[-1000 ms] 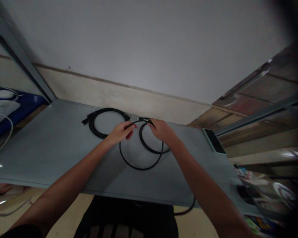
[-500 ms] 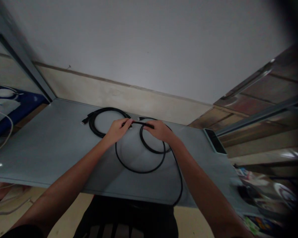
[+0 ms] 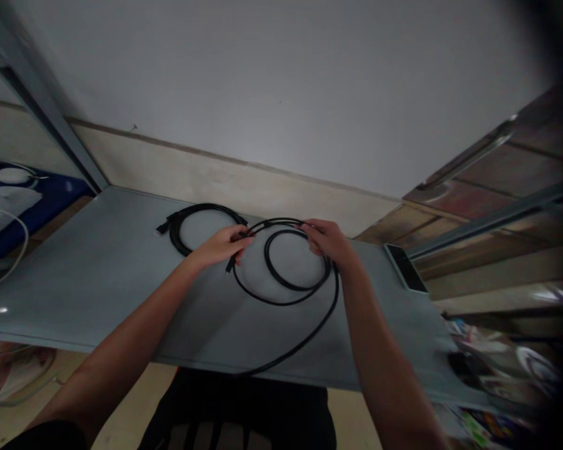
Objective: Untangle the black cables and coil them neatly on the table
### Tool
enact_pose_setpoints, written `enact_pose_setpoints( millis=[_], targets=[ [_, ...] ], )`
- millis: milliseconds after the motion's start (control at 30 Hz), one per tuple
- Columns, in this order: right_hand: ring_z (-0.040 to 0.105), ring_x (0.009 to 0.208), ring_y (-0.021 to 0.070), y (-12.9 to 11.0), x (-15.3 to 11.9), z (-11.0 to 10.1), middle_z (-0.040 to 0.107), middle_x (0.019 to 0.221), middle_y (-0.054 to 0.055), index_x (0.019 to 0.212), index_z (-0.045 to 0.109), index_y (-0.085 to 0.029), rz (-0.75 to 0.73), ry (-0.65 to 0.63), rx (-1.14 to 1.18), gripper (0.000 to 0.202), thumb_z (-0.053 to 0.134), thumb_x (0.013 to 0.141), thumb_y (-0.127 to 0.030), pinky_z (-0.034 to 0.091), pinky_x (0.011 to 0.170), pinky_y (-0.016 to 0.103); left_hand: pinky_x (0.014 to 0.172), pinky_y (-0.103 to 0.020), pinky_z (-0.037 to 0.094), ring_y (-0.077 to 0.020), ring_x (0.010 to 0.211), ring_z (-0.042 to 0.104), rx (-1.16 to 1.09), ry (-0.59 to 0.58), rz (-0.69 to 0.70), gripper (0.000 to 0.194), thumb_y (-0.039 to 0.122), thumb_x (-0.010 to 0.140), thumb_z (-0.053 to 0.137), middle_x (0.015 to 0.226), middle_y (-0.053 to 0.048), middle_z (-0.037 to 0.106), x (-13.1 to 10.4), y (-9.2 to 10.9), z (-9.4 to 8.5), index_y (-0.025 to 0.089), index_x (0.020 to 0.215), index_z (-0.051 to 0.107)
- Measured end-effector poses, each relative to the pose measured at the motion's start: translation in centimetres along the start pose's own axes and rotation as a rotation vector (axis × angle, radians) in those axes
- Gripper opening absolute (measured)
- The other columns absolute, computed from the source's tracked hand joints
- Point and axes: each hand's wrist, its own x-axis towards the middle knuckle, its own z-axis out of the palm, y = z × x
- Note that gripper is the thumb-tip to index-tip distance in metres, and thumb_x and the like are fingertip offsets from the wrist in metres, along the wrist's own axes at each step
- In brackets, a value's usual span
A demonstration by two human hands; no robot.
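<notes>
My left hand (image 3: pixel 228 242) pinches a black cable (image 3: pixel 281 304) close to one end, and the plug (image 3: pixel 229 267) sticks out below the fingers. My right hand (image 3: pixel 326 240) is closed on the same cable farther right. Two strands arch between the hands, and a loop hangs beneath them. Further turns of black cable (image 3: pixel 286 286) lie on the grey table under my right hand. One length sweeps down to the table's front edge. A second black cable (image 3: pixel 174 240), wound into a coil with its connector at the left, rests behind my left hand.
The grey table (image 3: pixel 98 275) backs onto a pale wall. A phone (image 3: pixel 406 269) lies at its right end. Cluttered items stand at the far right. On the left are a metal post (image 3: pixel 56 119) and a blue surface with a white cable (image 3: pixel 21 244).
My right hand has moved right, drawing a second strand across to my left hand. The plug now points down below the left hand, and the trailing length has swung left.
</notes>
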Motion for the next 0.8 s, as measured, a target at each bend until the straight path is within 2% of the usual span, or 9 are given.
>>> enact_pose_setpoints(
  millis=[67, 133, 267, 367, 467, 533, 600, 733, 800],
  targets=[
    [0.032, 0.038, 0.0066, -2.0, 1.3, -0.5, 0.039, 0.046, -0.008, 0.093, 0.071, -0.014, -0.014, -0.119, -0.152, 0.039, 0.066, 0.083, -0.052, 0.023, 0.039, 0.023, 0.043, -0.02, 0.039, -0.0084, 0.044, 0.045, -0.116, -0.014, -0.039, 0.034, 0.046, 0.086, 0.068, 0.056, 0.007, 0.044, -0.2, 0.1, 0.8, 0.017, 0.103, 0.061],
    [0.036, 0.04, 0.0067, -4.1, 2.4, -0.5, 0.045, 0.049, -0.005, 0.09, 0.073, -0.014, -0.06, -0.221, -0.269, 0.038, 0.067, 0.082, -0.05, 0.026, 0.041, 0.023, 0.037, -0.017, 0.027, -0.0051, 0.039, 0.031, -0.276, 0.012, -0.088, 0.034, 0.051, 0.087, 0.064, 0.055, 0.01, 0.034, -0.3, 0.4, 1.6, 0.019, 0.091, 0.057],
    [0.04, 0.044, 0.0069, -6.3, 3.5, 0.0, 0.051, 0.055, -0.004, 0.101, 0.072, -0.013, -0.106, -0.257, -0.222, 0.036, 0.07, 0.082, -0.044, 0.029, 0.044, 0.022, 0.034, -0.016, 0.011, -0.003, 0.036, 0.015, -0.531, 0.15, -0.06, 0.044, 0.054, 0.088, 0.062, 0.052, 0.011, 0.024, -0.3, 1.4, 1.5, 0.021, 0.071, 0.039],
    [0.045, 0.045, 0.0084, -5.1, 1.9, 0.4, 0.05, 0.053, -0.005, 0.106, 0.068, -0.013, -0.048, -0.284, -0.076, 0.036, 0.07, 0.083, -0.04, 0.035, 0.046, 0.022, 0.033, -0.017, 0.01, -0.0038, 0.035, 0.011, -0.651, 0.292, 0.017, 0.042, 0.05, 0.09, 0.061, 0.05, 0.012, 0.018, -0.2, 2.1, -0.3, 0.021, 0.07, 0.037],
    [0.045, 0.046, 0.0095, -2.2, -1.4, 1.9, 0.048, 0.055, -0.006, 0.101, 0.064, -0.016, 0.066, -0.283, 0.201, 0.033, 0.069, 0.082, -0.042, 0.044, 0.051, 0.026, 0.032, -0.018, 0.011, -0.005, 0.035, 0.01, -0.704, 0.467, 0.09, 0.04, 0.049, 0.094, 0.055, 0.049, 0.011, 0.017, -0.3, 2.6, -2.1, 0.022, 0.071, 0.037],
    [0.046, 0.049, 0.0099, -0.1, -3.6, 3.5, 0.042, 0.059, -0.007, 0.1, 0.061, -0.019, 0.111, -0.18, 0.377, 0.034, 0.067, 0.083, -0.047, 0.051, 0.059, 0.031, 0.032, -0.019, 0.012, -0.0054, 0.035, 0.011, -0.715, 0.532, 0.115, 0.04, 0.05, 0.095, 0.052, 0.049, 0.011, 0.018, -0.4, 2.7, -2.6, 0.022, 0.071, 0.037],
    [0.043, 0.048, 0.009, 1.6, -5.0, 5.1, 0.036, 0.059, -0.009, 0.101, 0.06, -0.02, 0.099, -0.027, 0.42, 0.034, 0.064, 0.085, -0.05, 0.053, 0.063, 0.032, 0.032, -0.02, 0.013, -0.0057, 0.035, 0.011, -0.719, 0.523, 0.097, 0.041, 0.051, 0.095, 0.051, 0.049, 0.011, 0.018, -0.4, 2.7, -2.3, 0.022, 0.07, 0.036],
    [0.027, 0.042, 0.0083, 2.7, -5.1, 5.9, 0.028, 0.056, -0.011, 0.115, 0.052, -0.026, -0.01, 0.355, 0.335, 0.041, 0.059, 0.087, -0.054, 0.036, 0.044, 0.023, 0.033, -0.02, 0.015, -0.0052, 0.034, 0.014, -0.736, 0.346, -0.027, 0.044, 0.051, 0.094, 0.051, 0.048, 0.01, 0.02, -0.2, 2.3, -0.6, 0.022, 0.065, 0.034],
    [0.027, 0.042, 0.0087, 1.9, -4.3, 4.7, 0.03, 0.056, -0.01, 0.119, 0.05, -0.028, -0.037, 0.432, 0.212, 0.043, 0.06, 0.086, -0.054, 0.03, 0.041, 0.022, 0.034, -0.02, 0.019, -0.0052, 0.034, 0.02, -0.761, 0.256, -0.09, 0.046, 0.05, 0.094, 0.049, 0.049, 0.008, 0.026, 0.0, 1.9, 0.0, 0.021, 0.062, 0.032]
  ],
)
